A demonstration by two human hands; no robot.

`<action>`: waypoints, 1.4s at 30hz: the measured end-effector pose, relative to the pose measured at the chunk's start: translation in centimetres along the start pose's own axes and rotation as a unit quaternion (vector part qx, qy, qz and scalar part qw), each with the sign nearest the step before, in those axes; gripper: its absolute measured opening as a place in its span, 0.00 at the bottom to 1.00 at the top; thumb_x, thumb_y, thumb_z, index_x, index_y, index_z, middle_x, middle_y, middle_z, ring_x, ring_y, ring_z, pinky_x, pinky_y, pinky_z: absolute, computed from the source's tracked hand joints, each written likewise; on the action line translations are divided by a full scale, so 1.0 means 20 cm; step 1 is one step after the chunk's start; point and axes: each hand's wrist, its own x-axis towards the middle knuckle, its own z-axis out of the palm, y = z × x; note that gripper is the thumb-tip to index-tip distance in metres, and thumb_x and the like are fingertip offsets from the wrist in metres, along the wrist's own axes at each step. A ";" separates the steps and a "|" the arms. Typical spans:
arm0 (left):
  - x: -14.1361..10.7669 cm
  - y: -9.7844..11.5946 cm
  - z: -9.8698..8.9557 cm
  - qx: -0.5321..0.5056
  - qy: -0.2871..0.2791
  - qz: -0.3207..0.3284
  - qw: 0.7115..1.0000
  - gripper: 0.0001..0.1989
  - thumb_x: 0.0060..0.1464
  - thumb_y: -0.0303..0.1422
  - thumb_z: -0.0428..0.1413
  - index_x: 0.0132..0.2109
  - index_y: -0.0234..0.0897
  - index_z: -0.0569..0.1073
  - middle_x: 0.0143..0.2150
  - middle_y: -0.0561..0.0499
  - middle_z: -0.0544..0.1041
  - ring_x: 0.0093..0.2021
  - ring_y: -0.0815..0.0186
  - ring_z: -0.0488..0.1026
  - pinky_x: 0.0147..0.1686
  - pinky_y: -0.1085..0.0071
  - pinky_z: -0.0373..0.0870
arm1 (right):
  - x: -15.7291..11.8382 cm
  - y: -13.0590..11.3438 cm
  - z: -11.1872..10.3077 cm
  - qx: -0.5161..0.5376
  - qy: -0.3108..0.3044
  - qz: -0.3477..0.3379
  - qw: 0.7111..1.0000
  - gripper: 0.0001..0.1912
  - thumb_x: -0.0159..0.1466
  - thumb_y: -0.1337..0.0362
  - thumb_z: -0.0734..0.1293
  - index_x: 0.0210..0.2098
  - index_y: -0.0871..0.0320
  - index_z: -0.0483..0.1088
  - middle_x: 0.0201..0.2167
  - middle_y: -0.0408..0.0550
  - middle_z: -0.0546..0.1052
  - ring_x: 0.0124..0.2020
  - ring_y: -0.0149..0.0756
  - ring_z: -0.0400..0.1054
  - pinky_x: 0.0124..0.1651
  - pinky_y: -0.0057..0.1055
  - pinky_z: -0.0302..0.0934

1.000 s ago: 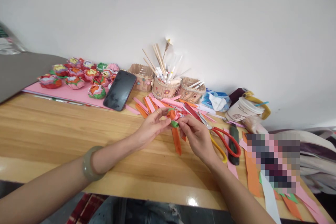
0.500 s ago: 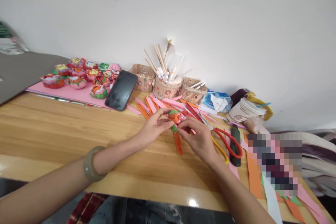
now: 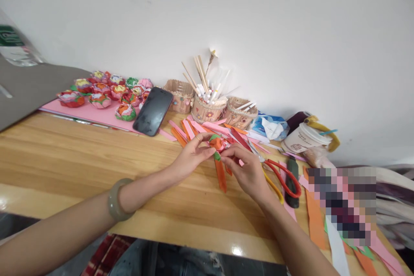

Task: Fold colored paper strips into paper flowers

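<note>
A small paper flower (image 3: 219, 143) in orange, green and pink is held between my two hands above the table. My left hand (image 3: 198, 152) grips it from the left, thumb in front and fingers curled behind. From the right, my right hand (image 3: 243, 164) pinches a green piece at its lower edge between thumb and fingertips. Loose orange and pink paper strips (image 3: 220, 177) lie beneath and behind the flower. Close by my right hand are scissors with red handles (image 3: 284, 177), a yellow handle (image 3: 274, 186) and a dark green cylindrical object (image 3: 293, 183).
Finished paper flowers (image 3: 100, 100) rest on pink sheets (image 3: 87, 114) at the left, beside a black phone (image 3: 153, 111). Along the wall stand woven baskets (image 3: 208, 111) with sticks and pens, a tissue pack (image 3: 270, 126) and a tilted paper cup (image 3: 304, 139). More paper strips (image 3: 315, 220) lie at right.
The whole view has shifted slightly, so the table's things appear a little further right. Both hands stay on the flower with nearly the same grip.
</note>
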 end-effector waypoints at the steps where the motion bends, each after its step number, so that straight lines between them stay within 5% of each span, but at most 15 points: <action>1: 0.00 0.00 0.00 -0.001 -0.006 0.000 1.000 0.16 0.45 0.33 0.62 0.43 0.37 0.70 0.43 0.49 0.71 0.42 0.66 0.69 0.44 0.68 0.65 | 0.00 0.00 0.00 0.009 -0.001 0.001 1.000 0.06 0.61 0.67 0.64 0.28 0.57 0.70 0.26 0.44 0.72 0.27 0.32 0.65 0.30 0.28 0.59; 12: 0.00 0.01 0.00 -0.054 0.005 -0.022 0.998 0.16 0.44 0.33 0.63 0.42 0.38 0.70 0.40 0.52 0.70 0.40 0.69 0.69 0.41 0.70 0.66 | 0.00 0.01 -0.02 0.112 -0.031 0.016 0.993 0.07 0.62 0.66 0.65 0.35 0.54 0.76 0.26 0.43 0.68 0.28 0.30 0.63 0.30 0.28 0.57; 20: 0.00 0.02 0.01 -0.073 -0.013 -0.028 0.997 0.18 0.40 0.34 0.65 0.40 0.38 0.71 0.41 0.53 0.69 0.39 0.70 0.69 0.41 0.70 0.68 | 0.01 0.01 -0.01 0.163 -0.004 0.057 0.985 0.05 0.58 0.62 0.69 0.31 0.54 0.78 0.22 0.41 0.64 0.25 0.29 0.58 0.28 0.28 0.54; 30: 0.00 0.01 0.01 -0.074 -0.019 -0.028 0.997 0.16 0.42 0.33 0.64 0.40 0.37 0.70 0.43 0.51 0.69 0.40 0.67 0.70 0.44 0.64 0.68 | 0.02 -0.02 -0.04 0.144 -0.044 0.113 0.982 0.12 0.61 0.57 0.64 0.31 0.57 0.76 0.25 0.44 0.68 0.29 0.33 0.61 0.35 0.31 0.56; 42: 0.00 0.00 0.00 -0.050 -0.028 -0.005 0.998 0.16 0.44 0.33 0.63 0.40 0.37 0.68 0.42 0.51 0.70 0.41 0.66 0.71 0.45 0.63 0.67 | 0.02 -0.02 -0.02 0.130 0.033 0.102 0.986 0.07 0.56 0.63 0.67 0.26 0.58 0.77 0.19 0.42 0.66 0.23 0.30 0.58 0.27 0.28 0.53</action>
